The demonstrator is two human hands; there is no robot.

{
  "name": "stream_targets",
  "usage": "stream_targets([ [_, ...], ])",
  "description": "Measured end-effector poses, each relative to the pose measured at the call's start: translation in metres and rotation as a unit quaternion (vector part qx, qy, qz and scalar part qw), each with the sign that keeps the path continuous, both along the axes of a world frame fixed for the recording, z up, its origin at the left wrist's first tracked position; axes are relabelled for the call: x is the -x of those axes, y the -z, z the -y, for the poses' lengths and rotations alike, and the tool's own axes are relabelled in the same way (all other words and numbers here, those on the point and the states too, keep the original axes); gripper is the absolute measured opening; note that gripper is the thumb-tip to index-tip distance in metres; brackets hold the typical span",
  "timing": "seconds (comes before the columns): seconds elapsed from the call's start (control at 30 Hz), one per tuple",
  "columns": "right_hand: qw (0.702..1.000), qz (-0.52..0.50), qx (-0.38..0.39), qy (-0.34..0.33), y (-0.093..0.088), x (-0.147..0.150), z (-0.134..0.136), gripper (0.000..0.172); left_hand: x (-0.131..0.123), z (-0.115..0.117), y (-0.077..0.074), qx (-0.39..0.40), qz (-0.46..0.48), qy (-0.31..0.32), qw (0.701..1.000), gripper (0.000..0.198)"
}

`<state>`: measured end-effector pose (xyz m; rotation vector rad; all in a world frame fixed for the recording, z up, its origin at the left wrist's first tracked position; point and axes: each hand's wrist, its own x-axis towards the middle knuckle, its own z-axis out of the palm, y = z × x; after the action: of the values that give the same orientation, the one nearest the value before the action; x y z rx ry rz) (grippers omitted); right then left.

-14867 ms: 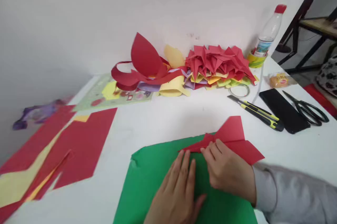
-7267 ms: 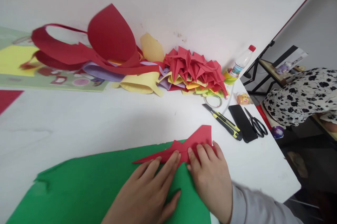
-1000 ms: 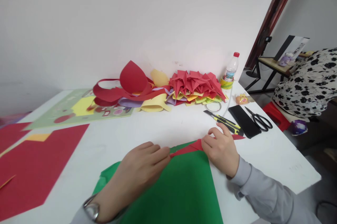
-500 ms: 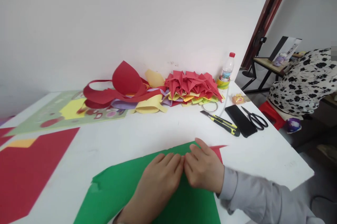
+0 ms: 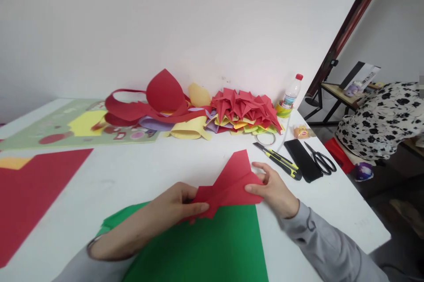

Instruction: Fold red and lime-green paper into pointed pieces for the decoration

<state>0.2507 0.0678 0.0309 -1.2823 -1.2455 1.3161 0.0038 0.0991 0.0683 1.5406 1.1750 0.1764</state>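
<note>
A piece of folded red paper point(image 5: 228, 184) is held up over the green paper sheet point(image 5: 212, 246), its folded flaps standing out at the top right. My left hand point(image 5: 175, 204) pinches its left end, thumb on the near face and the other fingers mostly behind. At the right end, my right hand point(image 5: 273, 189) grips it between thumb and fingers. The green sheet lies on the white table, creased at its left corner and partly covered by my left forearm.
A large red sheet point(image 5: 39, 189) lies at the left. Behind are curled red paper shapes point(image 5: 165, 94) and folded red paper pieces point(image 5: 243, 105). To the right lie a utility knife point(image 5: 280, 162), a black phone point(image 5: 303, 160) and scissors point(image 5: 320, 158). A bottle point(image 5: 291, 92) stands by the wall.
My hands have come off the green sheet and moved apart. The folded red paper, mostly hidden behind my right hand before, is now lifted between both hands. The camera view has shifted slightly.
</note>
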Motion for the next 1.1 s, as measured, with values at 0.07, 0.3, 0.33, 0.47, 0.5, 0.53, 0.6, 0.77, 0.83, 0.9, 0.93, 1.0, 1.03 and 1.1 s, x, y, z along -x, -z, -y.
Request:
stream_targets([
  [0.07,0.995,-0.058,0.083,-0.017,0.005,0.002,-0.002,0.079,0.000,-0.002,0.002,0.005,-0.003,0.024,1.000,0.039],
  [0.3,0.993,0.080,0.067,0.051,0.014,0.010,-0.003,0.073,0.004,-0.002,0.022,-0.092,-0.082,-0.030,0.992,0.034],
  [0.33,0.991,0.110,0.054,0.053,0.015,0.010,-0.002,0.072,0.005,-0.001,0.024,-0.136,-0.102,-0.022,0.985,0.030],
  [0.47,0.976,0.211,0.009,0.046,0.017,0.012,0.001,0.071,0.011,0.004,0.030,-0.296,-0.136,0.024,0.945,0.024],
  [0.5,0.972,0.231,-0.001,0.043,0.017,0.012,0.002,0.071,0.010,0.005,0.031,-0.344,-0.145,0.018,0.928,0.021],
  [0.53,0.967,0.250,-0.013,0.039,0.018,0.013,0.003,0.071,0.009,0.007,0.032,-0.397,-0.157,0.005,0.904,0.016],
  [0.6,0.951,0.302,-0.062,0.030,0.018,0.014,0.005,0.071,0.003,0.012,0.033,-0.496,-0.175,-0.002,0.851,0.009],
  [0.77,0.818,0.503,-0.280,0.016,0.006,0.015,0.014,0.059,-0.026,0.034,0.041,-0.590,-0.146,0.166,0.776,0.040],
  [0.83,0.746,0.562,-0.353,-0.057,0.002,0.014,0.018,0.052,-0.035,0.041,0.049,-0.597,-0.176,0.186,0.761,0.036],
  [0.9,0.704,0.574,-0.384,-0.162,0.002,0.012,0.022,0.054,-0.039,0.047,0.057,-0.598,-0.205,0.180,0.754,0.032],
  [0.93,0.699,0.573,-0.380,-0.198,0.003,0.011,0.024,0.059,-0.040,0.049,0.059,-0.598,-0.216,0.176,0.752,0.031],
  [1.0,0.704,0.574,-0.349,-0.230,0.006,0.008,0.027,0.067,-0.041,0.052,0.059,-0.595,-0.234,0.174,0.749,0.031],
  [1.03,0.708,0.577,-0.333,-0.234,0.007,0.005,0.027,0.069,-0.041,0.053,0.058,-0.592,-0.242,0.177,0.748,0.031],
  [1.1,0.708,0.586,-0.309,-0.246,0.008,-0.003,0.026,0.065,-0.040,0.053,0.053,-0.582,-0.255,0.184,0.750,0.027],
])
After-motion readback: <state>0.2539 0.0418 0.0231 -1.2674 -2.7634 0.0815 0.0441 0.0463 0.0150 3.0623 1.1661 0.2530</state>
